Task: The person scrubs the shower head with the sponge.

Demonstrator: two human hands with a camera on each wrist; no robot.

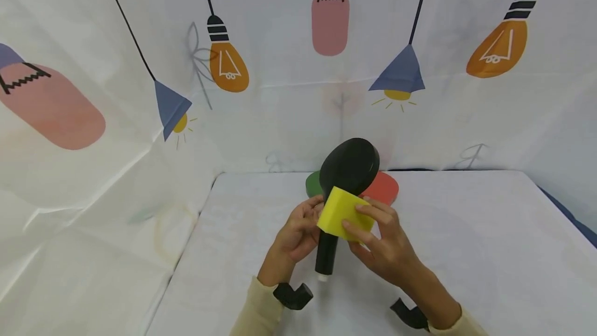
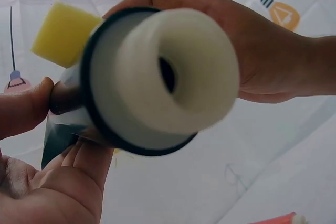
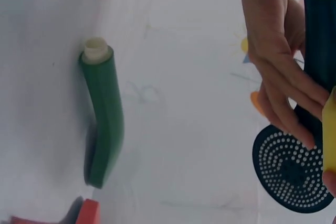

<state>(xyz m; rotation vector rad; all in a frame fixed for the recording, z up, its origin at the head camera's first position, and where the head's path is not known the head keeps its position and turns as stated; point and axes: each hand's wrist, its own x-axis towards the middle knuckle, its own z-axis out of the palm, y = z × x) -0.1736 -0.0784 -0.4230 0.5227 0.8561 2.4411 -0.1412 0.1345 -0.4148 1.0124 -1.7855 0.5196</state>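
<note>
A black shower head (image 1: 352, 165) with a white connector at the end of its handle is held up over the table, its perforated face (image 3: 291, 171) showing in the right wrist view. My left hand (image 1: 298, 229) grips it at the neck, thumb and fingers on either side. My right hand (image 1: 384, 240) pinches a yellow sponge (image 1: 345, 214) that overlaps the upper handle in the head view. In the left wrist view the white connector (image 2: 178, 72) fills the middle, with the sponge behind it. Only a fingertip of the right hand shows in its own wrist view.
Behind the black one, a green shower head (image 1: 314, 184) and a red shower head (image 1: 383, 188) lie on the white table (image 1: 466, 242). A white curtain (image 1: 289, 113) printed with lamps hangs at the back and left. Black wrist mounts (image 1: 294, 296) sit on both wrists.
</note>
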